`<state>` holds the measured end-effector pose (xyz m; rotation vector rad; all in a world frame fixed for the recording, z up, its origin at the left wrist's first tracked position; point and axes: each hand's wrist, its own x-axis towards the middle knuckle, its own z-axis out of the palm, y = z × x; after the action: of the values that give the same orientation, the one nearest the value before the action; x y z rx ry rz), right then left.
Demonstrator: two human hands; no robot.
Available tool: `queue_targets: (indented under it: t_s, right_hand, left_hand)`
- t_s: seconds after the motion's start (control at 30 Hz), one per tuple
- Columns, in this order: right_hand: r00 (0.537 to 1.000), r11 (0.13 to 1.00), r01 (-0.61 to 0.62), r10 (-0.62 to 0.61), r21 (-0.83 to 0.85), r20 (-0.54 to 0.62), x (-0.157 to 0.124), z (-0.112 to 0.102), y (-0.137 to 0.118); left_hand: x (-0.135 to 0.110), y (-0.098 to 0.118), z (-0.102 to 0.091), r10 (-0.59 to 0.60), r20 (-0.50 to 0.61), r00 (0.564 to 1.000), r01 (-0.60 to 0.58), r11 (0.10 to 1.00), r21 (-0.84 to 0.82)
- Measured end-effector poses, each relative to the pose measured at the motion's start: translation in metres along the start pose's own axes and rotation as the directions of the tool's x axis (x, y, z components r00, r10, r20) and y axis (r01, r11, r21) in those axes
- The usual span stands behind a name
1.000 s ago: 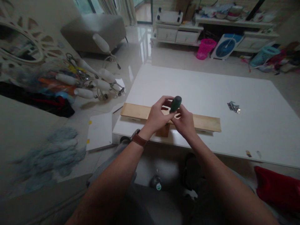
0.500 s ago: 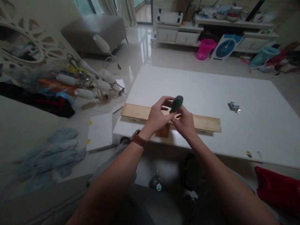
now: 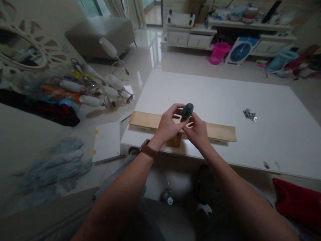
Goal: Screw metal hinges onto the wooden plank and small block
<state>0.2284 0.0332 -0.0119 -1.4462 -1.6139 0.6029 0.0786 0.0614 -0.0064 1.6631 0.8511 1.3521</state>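
A screwdriver (image 3: 187,111) with a dark green handle stands tilted above a pale wooden board (image 3: 144,119), its shaft hidden behind my fingers. My left hand (image 3: 168,124) is curled about the lower handle, thumb in front and fingers behind. My right hand (image 3: 197,130) is closed in a pinch just under the handle; what its fingertips grip is hidden. The long board lies across the near side of a white table (image 3: 200,97), slightly raised. A darker brown wood block (image 3: 174,140) juts out from beneath its middle, toward me. A watch with a brown strap (image 3: 148,149) is on my left wrist.
Small metal brackets (image 3: 249,114) lie on the table's right part. Two small items, one a yellow and dark piece (image 3: 266,165), sit near its front edge. Left are a white panel (image 3: 106,140) and a lamp with several white shades (image 3: 109,47). Red cloth (image 3: 296,201) is at right.
The screwdriver handle has shifted and tipped slightly to the left. Both hands stay in nearly the same place, and the board has not visibly moved.
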Motion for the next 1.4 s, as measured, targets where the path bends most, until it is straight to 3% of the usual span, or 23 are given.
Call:
queue_targets:
  t_s: [1.4]
  right_hand:
    - [1.0,1.0,0.012,-0.012,0.013,-0.004,-0.0013,-0.0001,-0.0024]
  left_hand:
    - [-0.0002,0.0041,-0.0001,-0.015,-0.019,1.0,0.016,1.0,0.018]
